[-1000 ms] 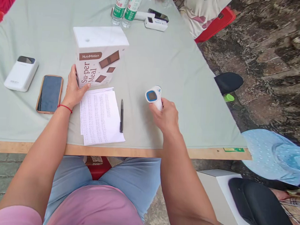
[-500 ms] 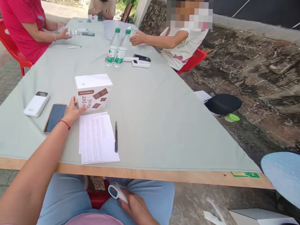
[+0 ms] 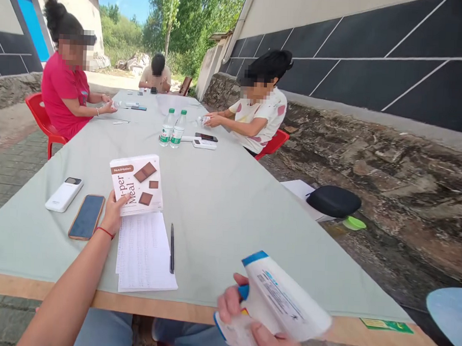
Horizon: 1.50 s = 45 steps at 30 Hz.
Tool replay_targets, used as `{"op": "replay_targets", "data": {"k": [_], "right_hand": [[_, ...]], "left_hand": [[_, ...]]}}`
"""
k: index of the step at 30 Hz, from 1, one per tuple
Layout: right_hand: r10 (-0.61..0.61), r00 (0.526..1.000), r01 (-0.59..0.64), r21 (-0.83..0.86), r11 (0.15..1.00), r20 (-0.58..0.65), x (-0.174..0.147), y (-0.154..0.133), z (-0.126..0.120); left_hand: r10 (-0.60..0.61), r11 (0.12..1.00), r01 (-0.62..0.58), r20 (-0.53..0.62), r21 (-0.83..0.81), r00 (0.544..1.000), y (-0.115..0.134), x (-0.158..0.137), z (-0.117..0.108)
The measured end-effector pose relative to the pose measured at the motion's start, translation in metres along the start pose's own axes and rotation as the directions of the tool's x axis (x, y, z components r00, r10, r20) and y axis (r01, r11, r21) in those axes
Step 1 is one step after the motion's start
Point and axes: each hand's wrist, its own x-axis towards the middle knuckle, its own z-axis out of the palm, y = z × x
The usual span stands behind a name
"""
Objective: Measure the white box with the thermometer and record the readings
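Observation:
My left hand (image 3: 115,211) grips the lower left corner of a white box (image 3: 136,186) printed "NutriMotion" with brown chocolate pieces, thumb across its front. The printed face is turned toward me; I cannot tell if its base touches the table. Just below it lie sheets of paper (image 3: 145,256) with handwritten columns, and a black pen (image 3: 172,248) rests along their right edge. My right hand (image 3: 233,300) is wrapped round a white, gun-shaped handheld device (image 3: 282,297) with a blue trigger, blue edging and a printed label. The device is above the table's front edge, slightly blurred.
A phone (image 3: 86,216) and a white power bank (image 3: 64,195) lie left of the box. Two water bottles (image 3: 172,132) stand farther back, beside another phone (image 3: 206,136). Three people sit around the table (image 3: 229,219). A black cap-like item (image 3: 334,201) is off the right side.
My right hand has risen from my lap to above the table edge with the gun-shaped device. The box has been tipped so its front faces me more. My view has tilted upward.

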Motion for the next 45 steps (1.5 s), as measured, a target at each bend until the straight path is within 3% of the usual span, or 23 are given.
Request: {"op": "replay_targets", "data": {"k": [2, 5, 8, 11, 17, 23, 30, 34, 40, 45], "right_hand": [[0.02, 0.999, -0.022, 0.038, 0.999, 0.029, 0.036, 0.01, 0.038], [0.007, 0.992, 0.0, -0.057, 0.998, 0.127, 0.096, 0.026, 0.072], [-0.003, 0.982, 0.045, -0.217, 0.975, 0.191, 0.151, 0.044, 0.087], [-0.007, 0.98, 0.053, -0.229, 0.972, 0.197, 0.178, 0.06, 0.091], [0.044, 0.965, 0.022, -0.246, 0.969, 0.26, 0.161, 0.069, 0.088], [0.099, 0.971, -0.02, -0.337, 0.941, 0.219, 0.15, 0.062, 0.091], [-0.018, 0.984, 0.101, -0.473, 0.876, 0.176, 0.147, 0.054, 0.107], [-0.032, 0.987, 0.105, -0.482, 0.87, 0.158, 0.151, 0.05, 0.111], [-0.027, 0.993, 0.085, -0.527, 0.846, 0.117, 0.152, 0.054, 0.115], [-0.022, 0.996, 0.063, -0.524, 0.849, 0.084, 0.128, 0.041, 0.121]], "left_hand": [[-0.068, 0.998, 0.068, -0.012, -0.014, 0.998, -0.009, -0.008, 0.002], [-0.097, 0.992, 0.098, -0.017, 0.079, 0.995, -0.017, -0.011, 0.001], [-0.093, 0.979, 0.09, 0.009, 0.182, 0.996, -0.018, -0.009, 0.0], [-0.099, 0.964, 0.098, -0.005, 0.248, 0.995, -0.016, -0.011, 0.0], [-0.064, 0.927, 0.073, -0.036, 0.367, 0.997, -0.015, -0.02, 0.006], [-0.058, 0.93, 0.05, 0.01, 0.364, 0.998, -0.009, -0.022, 0.01], [0.0, 0.914, -0.013, 0.031, 0.406, 1.0, -0.011, -0.019, 0.007], [0.023, 0.898, -0.032, 0.025, 0.438, 0.999, -0.012, -0.014, 0.006], [0.02, 0.927, -0.032, 0.036, 0.373, 0.999, -0.017, -0.009, 0.008], [0.043, 0.96, -0.054, 0.044, 0.276, 0.998, -0.021, -0.007, 0.007]]}}
